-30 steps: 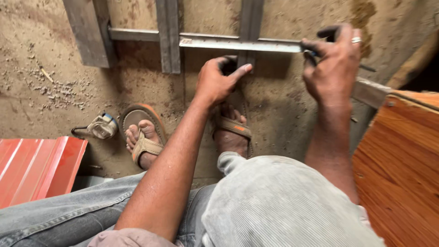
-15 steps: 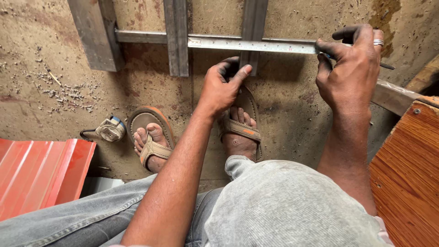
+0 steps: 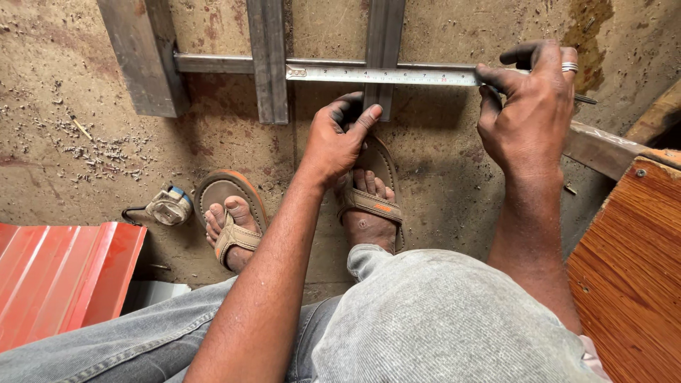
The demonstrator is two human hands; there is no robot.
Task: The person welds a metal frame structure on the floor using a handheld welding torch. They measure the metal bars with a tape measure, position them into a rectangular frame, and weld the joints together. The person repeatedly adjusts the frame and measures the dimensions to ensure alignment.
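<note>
One steel rule (image 3: 383,74) lies across three upright metal bars (image 3: 268,57), the right hand (image 3: 528,117) pinching its end while the left hand (image 3: 340,138) curls closed on the third bar's foot. Two sandalled feet (image 3: 369,206) and one tape measure (image 3: 169,206) share the floor. Both hands have stayed put since half a second ago.

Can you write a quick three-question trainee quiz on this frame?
1. True or false: the steel ruler lies across the metal bars.
2. Which hand wears a ring? A) left B) right
3. What lies on the floor beside the sandalled foot, near the red sheet?

Key: 1 true. 2 B, the right hand; the left hand is bare and rests on a bar's end. 3 a tape measure.
</note>
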